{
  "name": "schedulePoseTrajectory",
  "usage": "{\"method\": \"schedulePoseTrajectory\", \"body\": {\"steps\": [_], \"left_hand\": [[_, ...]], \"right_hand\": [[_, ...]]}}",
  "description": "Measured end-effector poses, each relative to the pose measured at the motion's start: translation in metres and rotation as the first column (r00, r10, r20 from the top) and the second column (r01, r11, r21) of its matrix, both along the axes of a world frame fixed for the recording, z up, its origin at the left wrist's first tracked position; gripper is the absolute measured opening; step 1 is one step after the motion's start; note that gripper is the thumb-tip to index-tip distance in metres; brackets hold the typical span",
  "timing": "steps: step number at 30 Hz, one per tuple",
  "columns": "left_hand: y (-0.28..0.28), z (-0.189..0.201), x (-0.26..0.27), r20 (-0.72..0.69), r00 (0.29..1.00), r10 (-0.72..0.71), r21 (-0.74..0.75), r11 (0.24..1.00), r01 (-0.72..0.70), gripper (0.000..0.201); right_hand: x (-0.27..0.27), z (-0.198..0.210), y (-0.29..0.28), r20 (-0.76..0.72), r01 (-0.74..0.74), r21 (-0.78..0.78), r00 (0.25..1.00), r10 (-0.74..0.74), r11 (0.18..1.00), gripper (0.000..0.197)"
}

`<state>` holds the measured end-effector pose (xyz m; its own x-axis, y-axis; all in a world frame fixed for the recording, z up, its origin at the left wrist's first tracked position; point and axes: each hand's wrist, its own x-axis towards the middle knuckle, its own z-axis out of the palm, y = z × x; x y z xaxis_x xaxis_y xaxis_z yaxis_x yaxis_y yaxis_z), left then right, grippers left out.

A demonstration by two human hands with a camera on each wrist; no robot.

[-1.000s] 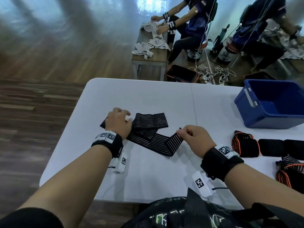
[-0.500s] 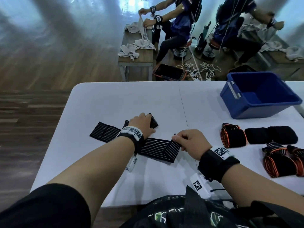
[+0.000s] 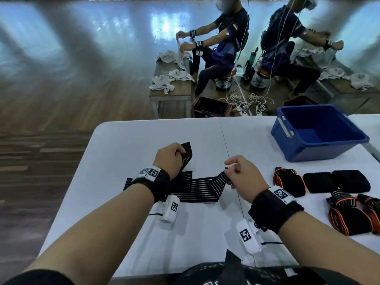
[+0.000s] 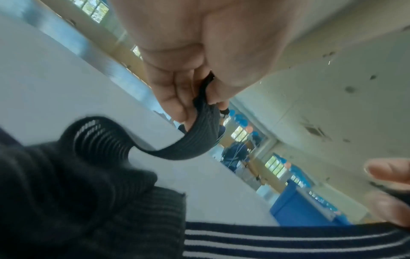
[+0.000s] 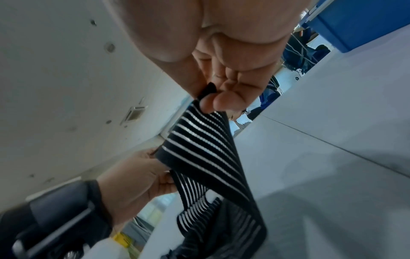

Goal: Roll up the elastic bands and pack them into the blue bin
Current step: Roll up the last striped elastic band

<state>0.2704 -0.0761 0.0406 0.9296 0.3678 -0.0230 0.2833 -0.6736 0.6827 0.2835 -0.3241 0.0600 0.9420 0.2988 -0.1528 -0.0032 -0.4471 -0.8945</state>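
Observation:
A long black elastic band with thin white stripes (image 3: pixel 197 188) lies folded across the white table (image 3: pixel 127 138). My left hand (image 3: pixel 170 159) grips one stretch of it and lifts that part off the table; the left wrist view shows the band (image 4: pixel 195 142) pinched between thumb and fingers. My right hand (image 3: pixel 240 171) pinches the band's other end (image 5: pixel 204 140), raised a little above the table. The blue bin (image 3: pixel 320 132) stands open at the back right, with nothing visible inside. Rolled bands, orange-edged (image 3: pixel 287 182) and plain black (image 3: pixel 337 179), lie to the right.
More orange-striped rolls (image 3: pixel 353 214) sit at the right edge of the table. Beyond the table's far edge are a wooden bench with white cloths (image 3: pixel 170 85), a black box (image 3: pixel 211 106) on the floor, cables and two seated people.
My left hand has moved from the band's left part to its middle and lifted a stretch of it. My right hand has raised its end slightly. The head view has shifted.

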Motion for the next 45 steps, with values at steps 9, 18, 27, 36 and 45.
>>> {"method": "schedulePoseTrajectory", "body": {"steps": [9, 18, 27, 36, 45], "left_hand": [[-0.008, 0.097, -0.005, 0.352, 0.934, 0.052, -0.075, 0.997, -0.027, 0.031], [-0.048, 0.186, -0.006, 0.536, 0.844, 0.016, -0.123, 0.991, 0.059, 0.043], [-0.087, 0.23, -0.012, 0.55, 0.826, -0.121, -0.1, 0.973, 0.209, 0.046], [-0.124, 0.235, -0.018, 0.603, 0.797, -0.042, -0.278, 0.925, 0.26, 0.025], [-0.145, 0.225, -0.012, 0.665, 0.744, 0.059, -0.215, 0.97, 0.116, 0.017]], "right_hand": [[0.033, 0.093, 0.011, 0.152, -0.115, 0.224, 0.985, 0.082, 0.968, 0.035], [0.057, 0.178, -0.004, 0.476, -0.249, 0.265, 0.874, 0.099, 0.932, 0.031], [0.062, 0.212, -0.021, 0.436, -0.201, 0.45, 0.9, -0.017, 0.87, 0.02], [0.06, 0.217, -0.037, 0.4, -0.142, 0.498, 0.913, -0.081, 0.855, 0.016], [0.059, 0.208, -0.044, 0.424, -0.161, 0.5, 0.902, -0.079, 0.851, 0.018]]}}
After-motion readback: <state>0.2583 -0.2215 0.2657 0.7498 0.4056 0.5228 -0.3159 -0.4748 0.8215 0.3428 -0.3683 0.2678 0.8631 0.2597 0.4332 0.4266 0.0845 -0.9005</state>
